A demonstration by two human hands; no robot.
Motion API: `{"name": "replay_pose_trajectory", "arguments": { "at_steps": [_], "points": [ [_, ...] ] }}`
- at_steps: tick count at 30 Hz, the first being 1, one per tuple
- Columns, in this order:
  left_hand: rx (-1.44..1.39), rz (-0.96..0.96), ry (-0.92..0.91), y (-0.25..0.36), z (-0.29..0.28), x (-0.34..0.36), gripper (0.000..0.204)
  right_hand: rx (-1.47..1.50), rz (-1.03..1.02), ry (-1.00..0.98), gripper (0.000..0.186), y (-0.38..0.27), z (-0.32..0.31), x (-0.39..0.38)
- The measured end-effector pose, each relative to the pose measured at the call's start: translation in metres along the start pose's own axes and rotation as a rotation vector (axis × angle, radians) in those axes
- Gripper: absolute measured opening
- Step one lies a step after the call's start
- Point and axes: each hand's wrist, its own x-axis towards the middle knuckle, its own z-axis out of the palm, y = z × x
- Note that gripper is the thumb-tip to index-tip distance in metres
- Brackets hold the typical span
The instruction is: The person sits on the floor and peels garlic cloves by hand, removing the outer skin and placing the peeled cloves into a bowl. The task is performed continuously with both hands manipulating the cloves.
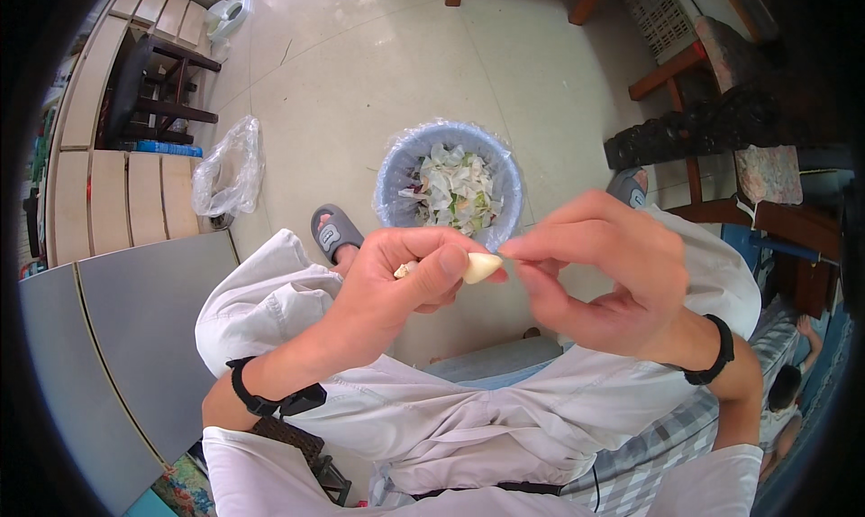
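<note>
My left hand (410,269) is closed round a pale, peeled garlic clove (482,267), whose pointed end sticks out past the thumb. Another small whitish piece (405,269) shows at the back of the same fist, too covered to name. Bent into a pinch, my right hand (605,278) has its fingertips right by the clove's tip. Whatever those fingertips hold, if anything, is too small to make out. Just beyond both hands stands a blue bin (514,185) with a clear plastic liner. Papery skins and green scraps (459,188) lie in it.
A clear plastic bag (230,170) rests by the slatted wooden furniture (126,192) at left. Grey slippers (337,232) are on my feet beside the bin. A dark stool (171,89) is at far left, wooden furniture (676,71) at right. Another person (784,400) is at lower right.
</note>
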Motion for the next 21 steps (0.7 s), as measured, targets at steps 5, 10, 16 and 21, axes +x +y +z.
{"name": "replay_pose_trajectory", "arguments": {
  "at_steps": [5, 10, 16, 21],
  "points": [
    [-0.073, -0.132, -0.036, -0.003, 0.003, 0.0, 0.057, 0.224, 0.189, -0.088, 0.02, 0.0, -0.003, 0.002],
    [-0.079, -0.263, -0.114, 0.007, 0.005, 0.001, 0.057, 0.538, 0.513, -0.07, 0.011, 0.003, 0.002, -0.004],
    [-0.18, -0.325, -0.121, 0.008, 0.009, 0.0, 0.06, 0.757, 0.835, -0.14, 0.012, -0.004, -0.005, 0.008],
    [-0.19, -0.338, -0.125, 0.008, 0.009, 0.002, 0.059, 0.824, 0.879, -0.18, 0.019, 0.001, -0.007, 0.007]
  ]
}}
